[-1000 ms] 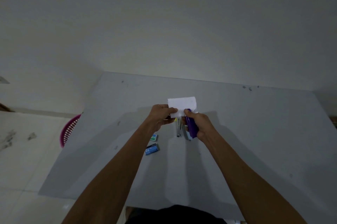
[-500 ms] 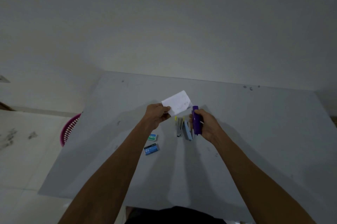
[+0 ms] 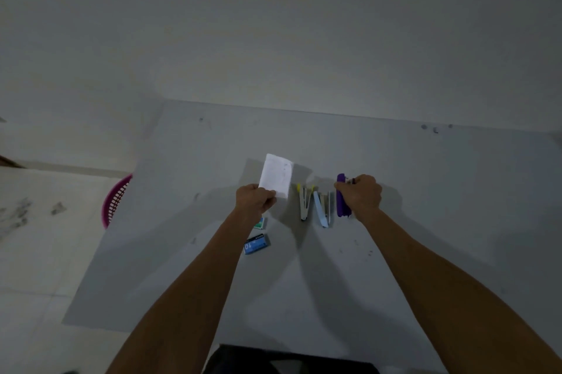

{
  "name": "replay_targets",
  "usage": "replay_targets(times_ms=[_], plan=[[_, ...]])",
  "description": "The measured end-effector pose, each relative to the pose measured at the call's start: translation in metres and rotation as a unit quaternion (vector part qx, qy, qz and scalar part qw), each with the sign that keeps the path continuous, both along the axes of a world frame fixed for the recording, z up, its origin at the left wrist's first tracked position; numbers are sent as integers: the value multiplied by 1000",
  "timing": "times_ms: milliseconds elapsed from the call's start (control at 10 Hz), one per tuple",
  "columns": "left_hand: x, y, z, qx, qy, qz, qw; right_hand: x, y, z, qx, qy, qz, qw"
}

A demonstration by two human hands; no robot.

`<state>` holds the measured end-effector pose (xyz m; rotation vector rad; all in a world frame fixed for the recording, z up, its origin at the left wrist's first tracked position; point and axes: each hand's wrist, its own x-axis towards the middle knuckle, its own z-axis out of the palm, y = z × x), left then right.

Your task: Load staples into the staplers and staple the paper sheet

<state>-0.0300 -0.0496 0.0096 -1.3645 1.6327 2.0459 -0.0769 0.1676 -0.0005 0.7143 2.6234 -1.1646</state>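
My left hand [image 3: 254, 202] pinches the near edge of a small folded white paper sheet [image 3: 276, 175], holding it up over the grey table [image 3: 304, 267]. My right hand [image 3: 361, 194] grips a purple stapler [image 3: 341, 197] at the right end of a row, low at the table. To its left lie a light blue stapler [image 3: 321, 211] and a white stapler with yellow tips [image 3: 304, 202], both with their tops hinged apart. A blue staple box [image 3: 257, 244] and a small green one [image 3: 260, 223] lie near my left forearm.
A pink slatted basket [image 3: 116, 200] stands on the floor past the table's left edge. The table's far edge meets a plain wall. A few dark specks mark the far right of the tabletop.
My hands have drawn apart: the left swung the paper leftward and turned it upright, the right carried the purple stapler right and down beside the other two staplers.
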Motion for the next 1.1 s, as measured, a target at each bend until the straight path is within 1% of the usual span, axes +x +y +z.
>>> replay_targets(times_ms=[100,300,400,500,600,800,900,1000,1100], plan=[[1,1,-18,-9,-24,5,1000,-3,-2,-11,44,-4,20,999],[3,8,-38,-32,-34,-16,999,-3,-6,-27,93,-12,38,995],[4,7,-40,-101,-55,-58,992,-2,-7,-33,98,-5,45,994],[3,9,-37,-160,-53,-93,981,1,-6,-37,104,-5,54,993],[0,11,-40,-204,-62,-132,968,1,-6,-40,117,-8,61,991],[-1,13,-43,-257,-73,-156,951,4,-2,-39,109,-18,68,992],[1,14,-39,-274,-73,-168,944,8,1,-31,82,-25,69,994],[0,13,-39,-275,-69,-171,944,7,6,-26,60,-15,67,996],[2,9,-39,-273,-67,-145,949,11,15,-10,45,-1,56,997]])
